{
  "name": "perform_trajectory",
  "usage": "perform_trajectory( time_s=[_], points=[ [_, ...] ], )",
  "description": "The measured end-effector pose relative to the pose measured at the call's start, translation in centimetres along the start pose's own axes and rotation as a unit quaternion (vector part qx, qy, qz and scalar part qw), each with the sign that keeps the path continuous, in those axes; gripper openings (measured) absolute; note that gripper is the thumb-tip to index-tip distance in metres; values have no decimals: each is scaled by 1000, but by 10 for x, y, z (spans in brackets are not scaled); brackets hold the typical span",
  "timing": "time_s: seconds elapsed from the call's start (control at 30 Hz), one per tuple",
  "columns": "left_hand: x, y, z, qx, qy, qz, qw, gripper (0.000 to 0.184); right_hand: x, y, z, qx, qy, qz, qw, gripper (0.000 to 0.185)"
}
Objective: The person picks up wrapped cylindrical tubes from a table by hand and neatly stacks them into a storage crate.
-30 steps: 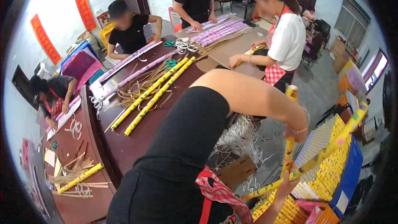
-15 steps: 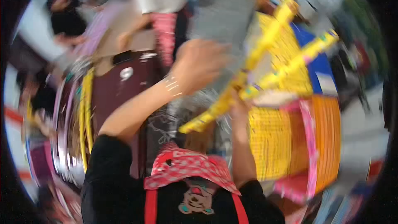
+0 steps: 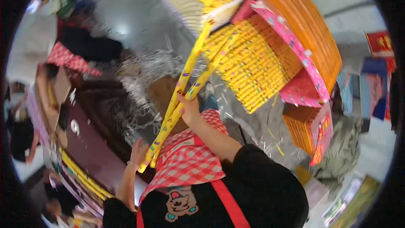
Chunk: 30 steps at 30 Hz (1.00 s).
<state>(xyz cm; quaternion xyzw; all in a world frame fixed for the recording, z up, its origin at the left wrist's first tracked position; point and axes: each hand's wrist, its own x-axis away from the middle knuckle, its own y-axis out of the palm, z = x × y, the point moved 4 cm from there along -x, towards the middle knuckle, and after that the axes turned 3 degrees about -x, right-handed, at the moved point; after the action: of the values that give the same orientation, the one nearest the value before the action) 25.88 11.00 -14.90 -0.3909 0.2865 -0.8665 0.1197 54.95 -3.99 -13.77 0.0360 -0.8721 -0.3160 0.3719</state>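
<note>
My right hand (image 3: 190,109) is closed around two long yellow printed strips (image 3: 181,86), gripping them near the middle. They lie nearly side by side on a slant, their upper ends slightly apart. Beside their lower ends is my left hand (image 3: 138,152), fingers extended and apart; whether it touches the strips I cannot tell. Below them hangs a red-and-white checked apron (image 3: 190,160) that I wear. To the right stands a stack of similar yellow printed strips (image 3: 249,67), with a pink printed border (image 3: 291,46) along its far side.
A dark maroon table (image 3: 90,143) runs along the left, with yellow strips (image 3: 84,177) at its edge. White scraps (image 3: 143,80) litter the floor. Orange stacked pieces (image 3: 308,21) stand at the right. People work at the left, one in a checked apron (image 3: 71,59).
The view has turned, bringing the stacks toward the upper middle. My left hand has come down from its raised position to the strips' lower ends. The two strips have drawn closer together.
</note>
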Motion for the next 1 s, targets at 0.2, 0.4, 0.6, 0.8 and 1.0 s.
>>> perform_trajectory(
  time_s=[0.2,0.4,0.6,0.8,1.0],
  points=[
    [-53,82,20,374,-149,-346,847,44,-51,-92,-50,-8,-19,144,989,25],
    [-145,141,93,185,-36,-366,911,36,-130,-178,-136,-23,-87,186,978,26],
    [-276,236,198,195,20,-369,908,30,-257,-277,-233,70,-33,292,953,32],
    [-377,316,298,102,102,-243,959,38,-340,-315,-305,97,-71,200,973,15],
    [-372,341,296,229,42,-240,943,45,-367,-360,-305,166,-106,284,938,70]
  ],
)
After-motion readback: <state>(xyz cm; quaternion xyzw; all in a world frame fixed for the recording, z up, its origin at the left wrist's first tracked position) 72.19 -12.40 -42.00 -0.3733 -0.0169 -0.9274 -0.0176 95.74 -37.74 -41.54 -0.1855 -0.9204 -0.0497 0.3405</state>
